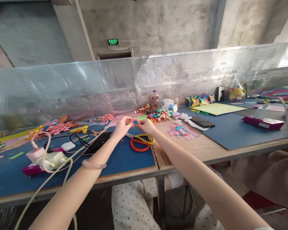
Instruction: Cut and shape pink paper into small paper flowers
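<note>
Between my two hands, just above the table, is a small pink paper flower [135, 122] with a blue-green centre. My left hand [122, 126] pinches its left side, with a bracelet on that wrist. On the other side, the fingers of my right hand [147, 126] are closed on the flower's edge. Right below my hands lie scissors [139, 144] with one red and one yellow handle, blades partly hidden by my left hand. Pink and blue paper scraps [182, 131] are heaped to the right of my right hand.
Colourful folded paper flowers [164, 113] and a drink bottle [155, 100] stand beyond my hands. Pink paper pieces [59, 127], cables and a power strip [33, 169] lie left. A phone [203, 121] and yellow sheet [219, 109] are right. A perforated metal screen [98, 86] runs behind.
</note>
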`<state>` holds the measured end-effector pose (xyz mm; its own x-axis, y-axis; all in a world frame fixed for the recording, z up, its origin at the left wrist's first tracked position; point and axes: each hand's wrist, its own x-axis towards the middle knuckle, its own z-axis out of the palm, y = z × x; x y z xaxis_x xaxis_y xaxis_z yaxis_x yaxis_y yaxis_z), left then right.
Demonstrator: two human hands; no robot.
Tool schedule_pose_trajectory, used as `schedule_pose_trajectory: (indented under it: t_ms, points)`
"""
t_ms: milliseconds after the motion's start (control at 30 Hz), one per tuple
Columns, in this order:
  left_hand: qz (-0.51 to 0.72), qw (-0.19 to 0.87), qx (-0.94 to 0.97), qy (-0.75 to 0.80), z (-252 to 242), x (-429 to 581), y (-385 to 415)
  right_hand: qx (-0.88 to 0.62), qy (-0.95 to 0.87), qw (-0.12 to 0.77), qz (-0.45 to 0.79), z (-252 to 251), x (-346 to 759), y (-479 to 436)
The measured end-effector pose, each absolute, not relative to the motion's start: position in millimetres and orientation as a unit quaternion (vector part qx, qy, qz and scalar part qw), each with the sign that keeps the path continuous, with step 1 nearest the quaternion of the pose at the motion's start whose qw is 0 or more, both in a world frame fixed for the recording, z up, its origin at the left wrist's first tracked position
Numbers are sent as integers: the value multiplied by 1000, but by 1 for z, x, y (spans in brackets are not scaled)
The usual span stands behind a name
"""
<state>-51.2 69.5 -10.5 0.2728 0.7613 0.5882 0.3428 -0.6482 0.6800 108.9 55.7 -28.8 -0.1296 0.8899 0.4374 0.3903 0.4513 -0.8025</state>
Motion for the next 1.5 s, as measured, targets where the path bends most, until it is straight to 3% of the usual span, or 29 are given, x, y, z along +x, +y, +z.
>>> schedule_pose_trajectory:
  t_ms: [333,500,833,1333,1500]
  points:
    - [359,372,756,403,-9,-49,53,-481,-764,422,80,-12,125,39]
    - [286,389,799,357,-5,-40,34,-507,-783,353,-66,-6,139,4]
    - [272,399,820,306,-1,-31,24,-545,-820,166,57,35,148,-24]
    - [277,354,842,298,-4,-31,27,-532,-811,218,106,17,159,-8]
    - [282,324,856,288,-9,-33,33,-543,-786,278,104,9,156,-11]
